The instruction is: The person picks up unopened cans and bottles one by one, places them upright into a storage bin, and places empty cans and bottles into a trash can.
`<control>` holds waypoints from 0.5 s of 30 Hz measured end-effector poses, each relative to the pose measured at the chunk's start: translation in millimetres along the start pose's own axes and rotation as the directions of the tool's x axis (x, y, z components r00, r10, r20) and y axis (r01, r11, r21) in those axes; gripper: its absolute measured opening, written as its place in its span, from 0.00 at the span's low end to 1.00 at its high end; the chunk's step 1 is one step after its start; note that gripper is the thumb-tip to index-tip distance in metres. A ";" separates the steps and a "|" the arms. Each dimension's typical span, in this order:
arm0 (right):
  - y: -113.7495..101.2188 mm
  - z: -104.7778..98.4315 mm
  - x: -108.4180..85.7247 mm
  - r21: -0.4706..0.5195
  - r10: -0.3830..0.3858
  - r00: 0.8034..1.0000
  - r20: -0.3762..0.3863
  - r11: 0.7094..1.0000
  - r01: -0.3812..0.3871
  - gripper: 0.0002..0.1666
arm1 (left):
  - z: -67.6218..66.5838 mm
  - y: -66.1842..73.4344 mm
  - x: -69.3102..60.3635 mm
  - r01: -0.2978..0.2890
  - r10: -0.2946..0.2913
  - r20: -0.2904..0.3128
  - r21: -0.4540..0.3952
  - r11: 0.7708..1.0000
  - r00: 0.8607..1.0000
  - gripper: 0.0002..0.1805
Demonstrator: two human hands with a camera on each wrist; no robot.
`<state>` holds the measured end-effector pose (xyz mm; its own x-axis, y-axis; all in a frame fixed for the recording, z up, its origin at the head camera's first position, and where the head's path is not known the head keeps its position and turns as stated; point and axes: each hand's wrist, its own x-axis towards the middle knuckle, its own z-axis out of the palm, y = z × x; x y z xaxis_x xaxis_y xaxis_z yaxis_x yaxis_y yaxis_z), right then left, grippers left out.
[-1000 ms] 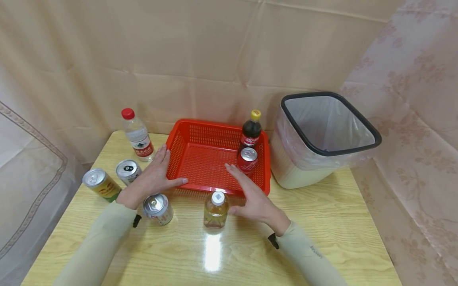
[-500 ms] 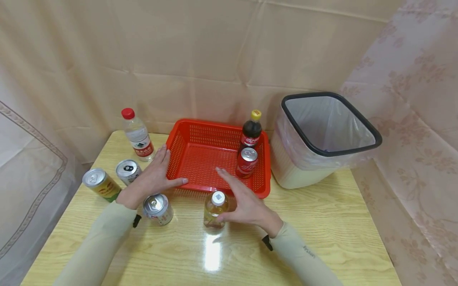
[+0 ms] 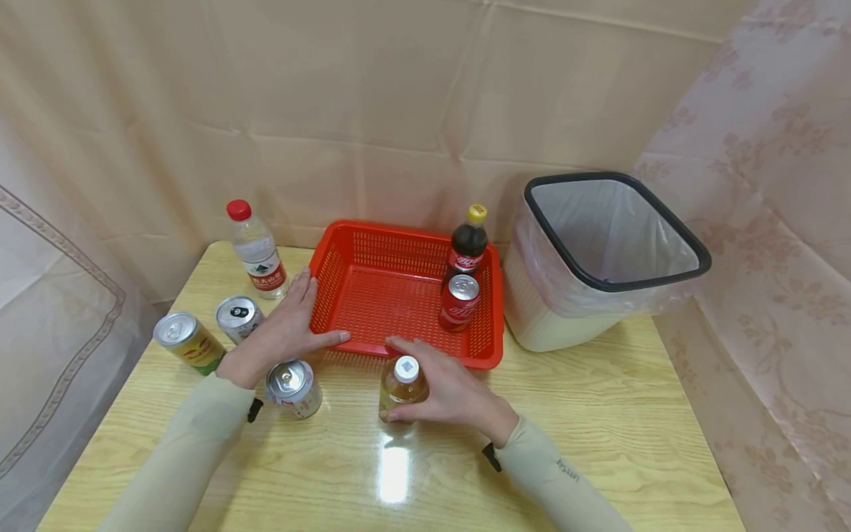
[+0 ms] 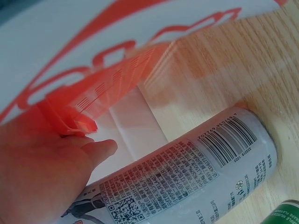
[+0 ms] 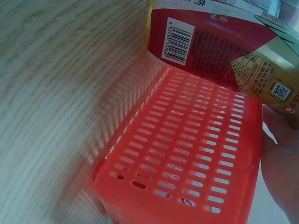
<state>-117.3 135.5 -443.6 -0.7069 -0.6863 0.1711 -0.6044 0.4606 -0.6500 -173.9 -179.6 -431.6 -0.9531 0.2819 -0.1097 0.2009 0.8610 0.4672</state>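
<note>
In the head view my right hand (image 3: 455, 388) wraps round a small bottle of amber drink (image 3: 394, 391) with a white cap, the thumb in front and the fingers behind. Its red and gold label fills the top of the right wrist view, where the bottle (image 5: 210, 51) stands close to the basket wall. My left hand (image 3: 282, 329) rests on the left front corner of a red plastic basket (image 3: 379, 347), fingers extended along the rim. Inside the basket, at its right end, are a cola bottle (image 3: 467, 244) with a yellow cap and a red cola can (image 3: 459, 304).
Left of the basket stand a water bottle (image 3: 261, 255) with a red cap, a yellow-green can (image 3: 198, 351), a pale can (image 3: 238, 318) and another pale can (image 3: 299, 395). A lined bin (image 3: 545, 310) stands beside the basket's right end, with fabric walls behind.
My right hand has moved left from beside the amber bottle and closed round it. The red cola can has come fully into sight. My left hand has stayed on the basket.
</note>
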 end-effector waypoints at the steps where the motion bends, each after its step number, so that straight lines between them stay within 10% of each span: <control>1: 0.2 0.9 0.1 -0.012 -0.006 1.000 0.000 1.000 0.006 0.58 | 0.1 0.0 0.2 0.000 0.000 0.000 0.001 1.000 1.000 0.71; 15: -0.4 2.2 -4.7 0.074 -0.004 0.997 -0.081 0.997 0.011 0.40 | -0.2 -1.0 0.5 0.009 -0.009 0.018 -0.005 1.000 1.000 0.73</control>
<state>-113.0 137.3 -445.8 -0.7318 -0.6403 0.2336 -0.5828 0.4102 -0.7014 -174.7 -180.4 -432.0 -0.9506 0.2822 -0.1297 0.1915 0.8614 0.4704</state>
